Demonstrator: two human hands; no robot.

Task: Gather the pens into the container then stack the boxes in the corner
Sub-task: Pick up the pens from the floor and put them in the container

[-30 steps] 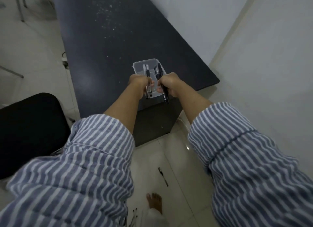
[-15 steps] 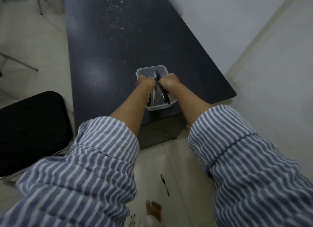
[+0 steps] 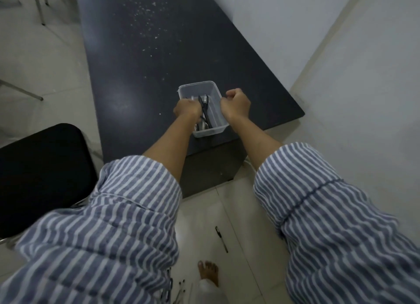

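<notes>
Container (image 3: 211, 131): clear plastic rectangular tub, no lid, upright on the dark table near its 5 o'clock corner, long axis running about 11 to 5 o'clock. Pens (image 3: 203, 113): a few dark and silver ones lying inside along the tub's length, leaning toward its 9 o'clock wall, with that side of them partly hidden, so the count is unclear. Loose pen (image 3: 221, 239): dark and slim, flat on the floor tile at 6 o'clock from the tub, pointing about 11 to 5.

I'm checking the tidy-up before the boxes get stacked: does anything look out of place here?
Yes. One black pen lies on the floor tiles by the bare foot, not in the container with the other pens. White specks dot the table.
</notes>
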